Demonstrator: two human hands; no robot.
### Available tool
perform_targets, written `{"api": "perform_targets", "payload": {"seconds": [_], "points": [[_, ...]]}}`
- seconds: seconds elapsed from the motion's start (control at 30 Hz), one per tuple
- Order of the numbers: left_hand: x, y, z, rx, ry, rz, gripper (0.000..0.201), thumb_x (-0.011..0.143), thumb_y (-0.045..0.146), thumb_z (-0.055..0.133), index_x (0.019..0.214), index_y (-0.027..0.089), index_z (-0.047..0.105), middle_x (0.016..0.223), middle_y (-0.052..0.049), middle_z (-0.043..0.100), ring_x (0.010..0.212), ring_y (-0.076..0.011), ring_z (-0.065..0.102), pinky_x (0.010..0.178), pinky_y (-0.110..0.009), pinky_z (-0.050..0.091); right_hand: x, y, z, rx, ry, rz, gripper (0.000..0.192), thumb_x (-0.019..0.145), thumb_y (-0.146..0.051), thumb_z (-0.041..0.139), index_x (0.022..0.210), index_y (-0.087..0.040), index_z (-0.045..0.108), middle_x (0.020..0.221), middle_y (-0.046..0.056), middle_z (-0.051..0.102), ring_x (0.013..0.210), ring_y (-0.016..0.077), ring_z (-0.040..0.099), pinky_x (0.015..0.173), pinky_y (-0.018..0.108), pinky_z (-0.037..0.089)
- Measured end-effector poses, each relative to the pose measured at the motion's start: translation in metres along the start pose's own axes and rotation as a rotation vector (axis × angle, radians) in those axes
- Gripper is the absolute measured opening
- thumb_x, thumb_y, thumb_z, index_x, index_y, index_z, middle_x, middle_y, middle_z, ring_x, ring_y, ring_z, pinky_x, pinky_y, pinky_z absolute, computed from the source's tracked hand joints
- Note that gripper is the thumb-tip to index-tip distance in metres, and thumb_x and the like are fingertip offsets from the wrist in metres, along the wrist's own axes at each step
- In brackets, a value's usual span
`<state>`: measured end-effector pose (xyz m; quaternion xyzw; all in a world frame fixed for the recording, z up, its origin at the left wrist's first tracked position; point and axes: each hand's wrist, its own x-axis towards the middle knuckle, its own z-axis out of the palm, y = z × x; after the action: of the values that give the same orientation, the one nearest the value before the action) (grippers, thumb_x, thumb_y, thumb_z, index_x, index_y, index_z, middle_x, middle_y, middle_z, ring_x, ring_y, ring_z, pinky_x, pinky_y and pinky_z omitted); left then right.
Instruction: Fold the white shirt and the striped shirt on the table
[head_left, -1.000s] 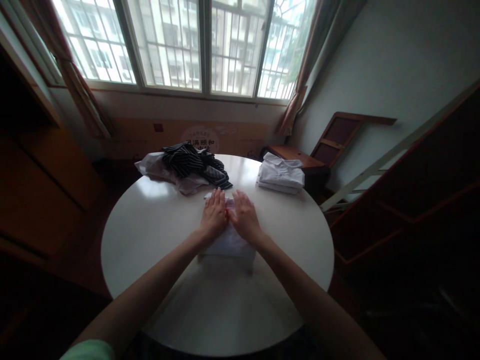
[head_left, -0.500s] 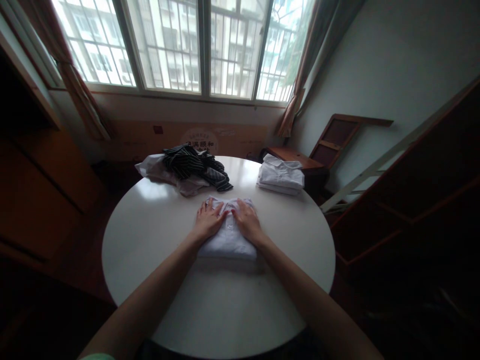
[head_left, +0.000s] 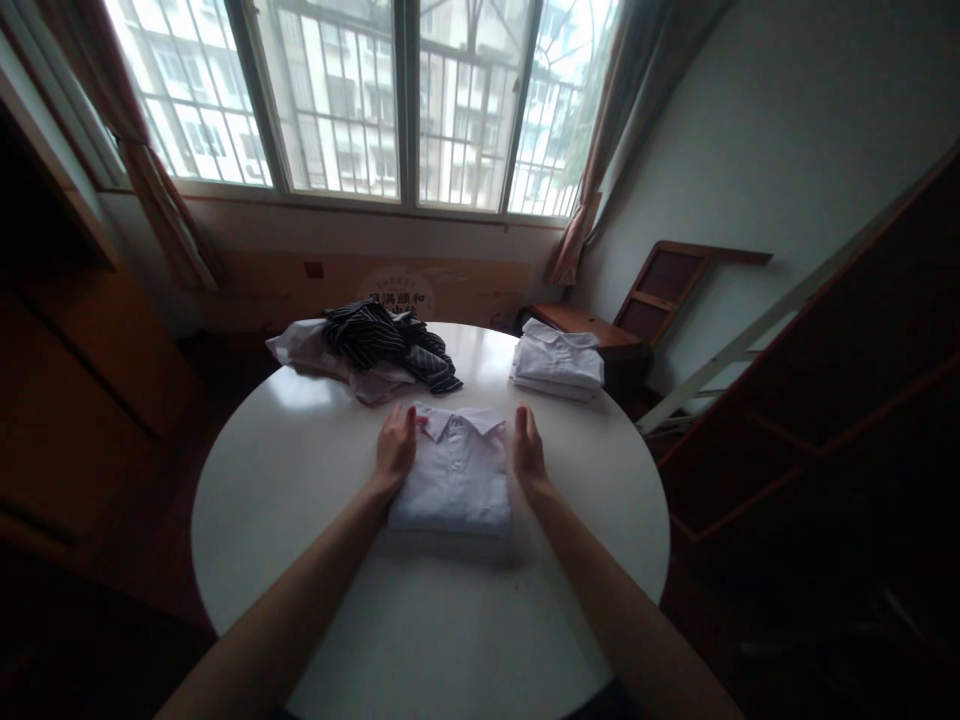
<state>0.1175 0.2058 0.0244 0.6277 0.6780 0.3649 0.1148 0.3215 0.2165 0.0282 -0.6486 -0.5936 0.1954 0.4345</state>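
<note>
A white collared shirt (head_left: 454, 485), folded into a neat rectangle, lies flat on the round white table (head_left: 285, 500) with its collar at the far end. At its left edge stands my left hand (head_left: 395, 445), on its side with the fingers stretched forward, close against the cloth. My right hand (head_left: 528, 445) is held upright on its edge just off the shirt's right side, palm turned inward. Neither hand grasps the cloth.
A rumpled heap of dark striped clothes (head_left: 367, 335) and pale cloth (head_left: 304, 345) sits at the table's back left. Folded white shirts (head_left: 556, 362) are stacked at the back right. Beyond stands a wooden chair (head_left: 592, 325), with a long cardboard box (head_left: 285, 290) under the window.
Both hands have lifted off the top of the shirt and moved apart to its left and right sides, turning onto their edges. The collar and buttons now show.
</note>
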Motion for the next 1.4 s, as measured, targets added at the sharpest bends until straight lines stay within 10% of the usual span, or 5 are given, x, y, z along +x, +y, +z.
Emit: {"api": "perform_targets", "payload": {"seconds": [0.27, 0.63, 0.83, 1.0, 1.4], "points": [[0.0, 0.002, -0.003, 0.154, -0.062, -0.031, 0.034, 0.083, 0.037, 0.04, 0.092, 0.011, 0.06, 0.108, -0.016, 0.056, 0.105, -0.0253, 0.047, 0.093, -0.037, 0.031, -0.004, -0.004, 0.003, -0.214, -0.104, 0.122, 0.056, 0.071, -0.04, 0.057, 0.116, -0.01, 0.046, 0.098, 0.014, 0.062, 0.089, 0.0235, 0.058, 0.074, 0.029, 0.042], [-0.003, 0.019, -0.025, -1.21, -0.266, -0.518, 0.038, 0.066, 0.042, 0.06, 0.088, 0.01, 0.059, 0.073, -0.007, 0.066, 0.071, -0.0212, 0.062, 0.068, -0.031, 0.047, -0.013, -0.007, 0.011, 0.343, 0.001, 0.13, 0.052, 0.061, -0.027, 0.064, 0.108, -0.016, 0.046, 0.081, 0.003, 0.062, 0.074, 0.0173, 0.059, 0.067, 0.028, 0.045], [-0.001, 0.022, -0.041, -1.349, -0.502, -0.684, 0.031, 0.07, 0.036, 0.06, 0.086, 0.009, 0.062, 0.065, -0.008, 0.067, 0.056, -0.0194, 0.062, 0.056, -0.029, 0.05, -0.013, -0.017, 0.008, 0.743, -0.012, 0.2, 0.058, 0.055, -0.025, 0.067, 0.108, -0.018, 0.043, 0.076, 0.0, 0.057, 0.074, 0.0154, 0.056, 0.068, 0.028, 0.046], [-0.002, 0.02, -0.036, -1.364, -0.37, -0.52, 0.03, 0.063, 0.024, 0.069, 0.088, 0.011, 0.06, 0.07, -0.006, 0.068, 0.058, -0.017, 0.063, 0.057, -0.026, 0.051, -0.012, -0.02, 0.004, 0.938, -0.052, 0.252, 0.059, 0.052, -0.024, 0.071, 0.105, -0.021, 0.045, 0.094, 0.003, 0.057, 0.085, 0.0165, 0.056, 0.071, 0.026, 0.046], [-0.009, 0.025, -0.038, -1.392, -0.4, -0.37, 0.039, 0.057, 0.026, 0.073, 0.09, 0.014, 0.056, 0.073, -0.005, 0.067, 0.06, -0.0165, 0.062, 0.058, -0.026, 0.051, -0.014, -0.016, -0.004, 1.144, -0.78, 0.392, 0.036, 0.068, -0.036, 0.063, 0.097, -0.014, 0.059, 0.086, 0.007, 0.068, 0.075, 0.0196, 0.064, 0.073, 0.033, 0.048]]}}
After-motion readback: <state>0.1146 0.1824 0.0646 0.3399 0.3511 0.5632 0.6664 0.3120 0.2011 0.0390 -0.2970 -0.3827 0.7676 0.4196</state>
